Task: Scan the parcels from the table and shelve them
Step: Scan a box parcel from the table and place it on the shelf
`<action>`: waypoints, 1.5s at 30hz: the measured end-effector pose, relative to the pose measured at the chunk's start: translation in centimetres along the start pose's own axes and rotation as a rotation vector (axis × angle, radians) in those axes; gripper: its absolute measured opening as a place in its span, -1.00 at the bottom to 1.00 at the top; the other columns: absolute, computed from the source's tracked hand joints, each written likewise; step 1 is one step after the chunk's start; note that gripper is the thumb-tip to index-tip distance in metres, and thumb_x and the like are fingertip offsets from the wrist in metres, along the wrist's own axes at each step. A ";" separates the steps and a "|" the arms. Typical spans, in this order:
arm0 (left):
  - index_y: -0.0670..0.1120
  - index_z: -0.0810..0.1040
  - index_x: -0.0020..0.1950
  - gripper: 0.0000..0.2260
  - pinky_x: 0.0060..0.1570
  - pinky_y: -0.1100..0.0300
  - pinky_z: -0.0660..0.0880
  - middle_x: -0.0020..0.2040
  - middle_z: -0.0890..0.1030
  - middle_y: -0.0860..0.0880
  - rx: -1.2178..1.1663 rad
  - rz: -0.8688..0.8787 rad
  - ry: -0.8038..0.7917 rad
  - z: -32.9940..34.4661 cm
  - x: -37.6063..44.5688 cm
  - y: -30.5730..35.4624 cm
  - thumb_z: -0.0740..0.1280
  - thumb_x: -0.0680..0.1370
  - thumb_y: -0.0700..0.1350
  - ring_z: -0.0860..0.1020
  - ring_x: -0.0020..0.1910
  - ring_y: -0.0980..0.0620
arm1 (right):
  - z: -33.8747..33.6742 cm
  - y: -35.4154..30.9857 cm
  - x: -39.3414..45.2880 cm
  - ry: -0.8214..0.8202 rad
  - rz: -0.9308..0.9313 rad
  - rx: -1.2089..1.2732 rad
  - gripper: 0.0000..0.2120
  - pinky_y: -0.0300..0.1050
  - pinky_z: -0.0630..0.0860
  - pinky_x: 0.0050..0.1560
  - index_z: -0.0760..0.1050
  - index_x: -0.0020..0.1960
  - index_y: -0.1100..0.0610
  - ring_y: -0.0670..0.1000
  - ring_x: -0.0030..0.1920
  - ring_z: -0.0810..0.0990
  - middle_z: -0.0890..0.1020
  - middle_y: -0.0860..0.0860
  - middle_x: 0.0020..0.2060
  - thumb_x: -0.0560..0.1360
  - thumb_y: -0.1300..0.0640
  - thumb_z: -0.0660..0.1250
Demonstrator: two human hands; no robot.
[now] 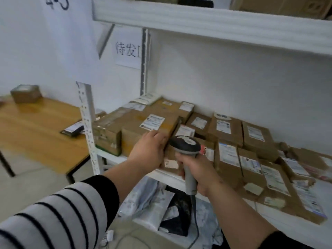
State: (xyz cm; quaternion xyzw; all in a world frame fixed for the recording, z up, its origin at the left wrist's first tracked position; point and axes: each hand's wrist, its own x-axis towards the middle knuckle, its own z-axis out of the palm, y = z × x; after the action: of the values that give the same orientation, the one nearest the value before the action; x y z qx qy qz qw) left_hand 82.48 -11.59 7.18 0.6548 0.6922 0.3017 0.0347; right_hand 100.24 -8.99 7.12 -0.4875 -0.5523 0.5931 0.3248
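Left hand point(150, 150) flat, right hand point(195, 170) clenched.

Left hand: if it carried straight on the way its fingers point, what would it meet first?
The left hand already rests on the front cardboard parcel on the shelf. Going on, it would likely press into that box; depth is unclear.
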 end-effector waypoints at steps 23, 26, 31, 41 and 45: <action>-0.15 0.51 0.34 -0.70 0.07 0.14 0.42 0.33 0.41 -0.11 -0.295 -0.981 0.146 -13.8 -4.1 -42.5 0.23 0.61 -0.25 0.48 0.15 -0.06 | 43.3 0.7 19.5 -0.560 0.150 -0.210 -0.86 -0.22 0.46 -0.41 0.54 -0.06 0.05 -0.08 -0.46 0.56 0.62 0.01 -0.22 0.48 0.03 0.46; -0.12 0.51 0.34 -0.71 0.04 0.15 0.41 0.34 0.41 -0.09 -0.327 -1.024 0.184 -16.4 -4.5 -48.0 0.22 0.62 -0.22 0.49 0.14 -0.03 | 48.3 0.1 22.1 -0.532 0.158 -0.228 -0.78 -0.18 0.49 -0.37 0.55 -0.08 0.04 -0.06 -0.45 0.58 0.64 0.01 -0.20 0.38 -0.03 0.50; -0.07 0.51 0.34 -0.71 0.21 0.10 0.41 0.35 0.42 -0.06 -0.340 -0.999 0.139 -20.9 -4.1 -58.7 0.23 0.62 -0.19 0.47 0.26 -0.05 | 58.7 0.0 27.0 -0.453 0.182 -0.198 -0.78 -0.08 0.51 -0.30 0.57 -0.06 0.09 0.01 -0.38 0.60 0.61 0.07 -0.18 0.37 0.02 0.48; -0.03 0.49 0.37 -0.68 0.24 0.09 0.42 0.36 0.45 -0.02 -0.308 -0.965 0.012 -32.2 -1.8 -76.3 0.26 0.62 -0.10 0.47 0.26 -0.03 | 75.6 -1.1 32.1 -0.312 0.301 -0.121 -0.74 -0.06 0.53 -0.28 0.58 0.06 0.21 0.04 -0.33 0.58 0.57 0.09 -0.19 0.49 0.07 0.50; 0.00 0.49 0.36 -0.69 0.28 0.05 0.43 0.30 0.49 0.00 -0.337 -0.970 0.008 -33.7 0.0 -80.7 0.27 0.61 -0.08 0.48 0.24 -0.01 | 80.1 -3.6 35.4 -0.316 0.274 -0.096 -0.71 -0.07 0.52 -0.27 0.56 0.11 0.21 0.06 -0.30 0.58 0.57 0.12 -0.14 0.49 0.08 0.49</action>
State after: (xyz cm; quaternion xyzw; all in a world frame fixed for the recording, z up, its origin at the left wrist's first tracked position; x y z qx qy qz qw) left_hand -3.89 -20.92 -2.73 0.2423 0.8583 0.3608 0.2730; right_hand 13.54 -2.76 -3.97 -0.4740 -0.5526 0.6737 0.1268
